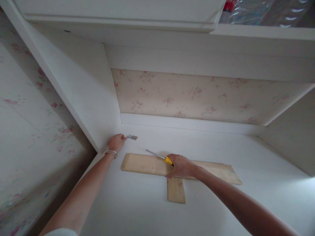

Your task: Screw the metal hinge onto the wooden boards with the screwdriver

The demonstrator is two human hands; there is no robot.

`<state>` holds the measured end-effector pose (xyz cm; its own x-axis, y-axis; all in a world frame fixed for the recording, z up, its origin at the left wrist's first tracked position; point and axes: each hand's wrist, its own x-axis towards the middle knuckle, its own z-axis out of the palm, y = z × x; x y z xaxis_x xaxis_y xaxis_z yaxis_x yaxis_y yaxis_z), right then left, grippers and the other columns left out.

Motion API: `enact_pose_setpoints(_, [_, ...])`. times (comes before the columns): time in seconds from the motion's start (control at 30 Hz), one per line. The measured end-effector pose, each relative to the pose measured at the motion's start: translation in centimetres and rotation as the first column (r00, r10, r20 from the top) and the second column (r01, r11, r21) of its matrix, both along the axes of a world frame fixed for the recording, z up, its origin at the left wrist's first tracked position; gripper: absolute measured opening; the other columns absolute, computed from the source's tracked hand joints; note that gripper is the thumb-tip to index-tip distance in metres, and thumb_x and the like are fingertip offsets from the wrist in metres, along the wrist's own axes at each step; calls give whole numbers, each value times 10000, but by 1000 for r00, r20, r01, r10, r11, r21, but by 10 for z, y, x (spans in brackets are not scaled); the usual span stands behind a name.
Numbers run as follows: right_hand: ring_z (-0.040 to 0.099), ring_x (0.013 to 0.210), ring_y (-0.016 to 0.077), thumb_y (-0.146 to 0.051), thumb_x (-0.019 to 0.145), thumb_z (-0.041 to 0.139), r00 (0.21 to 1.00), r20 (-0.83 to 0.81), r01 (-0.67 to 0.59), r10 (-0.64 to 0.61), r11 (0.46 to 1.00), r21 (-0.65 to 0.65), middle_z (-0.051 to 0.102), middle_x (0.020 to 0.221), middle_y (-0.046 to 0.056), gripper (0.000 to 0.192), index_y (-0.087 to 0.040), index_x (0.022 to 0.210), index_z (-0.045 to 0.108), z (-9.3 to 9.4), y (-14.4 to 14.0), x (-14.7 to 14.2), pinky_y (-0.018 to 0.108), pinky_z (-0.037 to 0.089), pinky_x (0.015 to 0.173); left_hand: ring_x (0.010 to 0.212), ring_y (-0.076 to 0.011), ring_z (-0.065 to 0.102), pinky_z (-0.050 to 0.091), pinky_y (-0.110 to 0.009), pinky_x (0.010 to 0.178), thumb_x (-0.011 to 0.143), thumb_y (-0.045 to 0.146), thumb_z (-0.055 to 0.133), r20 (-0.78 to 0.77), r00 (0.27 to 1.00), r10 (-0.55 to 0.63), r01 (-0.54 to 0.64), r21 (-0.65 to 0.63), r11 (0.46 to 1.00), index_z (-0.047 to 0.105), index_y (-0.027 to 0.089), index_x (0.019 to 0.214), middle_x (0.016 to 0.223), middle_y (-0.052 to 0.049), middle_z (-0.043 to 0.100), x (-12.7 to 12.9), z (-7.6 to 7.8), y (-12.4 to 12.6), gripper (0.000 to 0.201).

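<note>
My right hand (180, 166) grips a screwdriver (158, 156) with a yellow handle, its metal shaft pointing left. That hand rests over a long wooden board (142, 164) lying on the white surface (221, 206). A short wooden piece (176, 190) sticks out from under the board toward me. My left hand (116, 142), with bracelets on the wrist, reaches to the far left corner, fingertips at a small metal hinge plate (133, 137) with a few screws (128, 135) beside it.
A white side panel (81, 88) rises on the left and another on the right (290, 137). Floral wallpaper (197, 96) covers the back wall. Above is a white shelf (246, 32) with plastic bottles (258, 11).
</note>
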<state>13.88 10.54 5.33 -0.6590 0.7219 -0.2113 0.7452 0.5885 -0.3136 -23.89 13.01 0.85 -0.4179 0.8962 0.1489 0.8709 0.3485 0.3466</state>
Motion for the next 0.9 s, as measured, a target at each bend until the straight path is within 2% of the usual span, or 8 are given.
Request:
enact_pose_setpoints(0.17, [590,801,220,-510,539,710,999,-11,-31,32,997,68,658,942,55,551,-213,991,601,6,3,1,280,377,656,848,-205,640,437,-261,706,839,428,451,164,987,5,-13,48,999,685,183,954,980,-82,703,-7,1,-5,357])
enact_pose_setpoints(0.33, [591,754,193,-504,603,666,999,-41,7,-1,989,148,670,907,45,451,-214,943,603,25,31,-4,255,357,620,641,-152,636,450,-237,568,835,399,430,487,868,101,-181,119,976,619,126,1055,883,-78,697,-15,1,-29,399])
enact_pose_setpoints(0.43, [603,773,191,-495,638,642,999,32,10,-17,973,232,674,925,52,444,-210,977,609,38,63,-20,246,366,613,627,-145,622,469,-256,614,835,391,446,454,885,107,-234,234,944,603,136,1055,906,-72,684,0,7,-59,373])
enact_pose_setpoints(0.53, [612,808,221,-488,653,628,997,57,27,-44,961,274,673,956,84,476,-193,1026,607,44,98,-49,264,394,636,734,-168,630,485,-282,706,857,407,434,363,931,-40,-82,314,946,614,157,991,922,-70,674,46,20,-98,336])
enact_pose_setpoints(0.6, [614,843,249,-487,654,629,996,73,30,-54,956,292,667,985,111,514,-177,1063,605,43,119,-72,284,416,655,789,-161,621,492,-269,718,886,403,409,337,892,-302,205,294,934,625,188,966,952,-62,663,89,29,-126,315])
enact_pose_setpoints(0.67, [617,863,266,-474,649,640,994,96,20,-50,955,296,664,996,129,513,-168,1061,617,39,137,-95,302,436,678,936,-156,596,475,-268,838,905,364,409,294,774,-561,511,234,827,624,225,1032,1046,-51,643,132,34,-150,286])
enact_pose_setpoints(0.73, [616,892,276,-463,617,681,993,117,-2,-34,957,291,664,998,140,535,-159,1054,631,34,151,-118,312,450,709,1068,-159,542,416,-284,960,879,378,486,217,645,-733,706,198,680,584,261,1144,1150,-30,614,165,31,-165,306])
enact_pose_setpoints(0.9, [603,967,277,-451,594,722,990,138,-54,16,958,281,654,1054,138,596,-168,1110,625,20,172,-159,333,461,787,1167,-187,476,351,-302,1029,792,532,570,-1,373,-928,920,130,370,487,203,1256,1280,-32,558,193,3,-165,575])
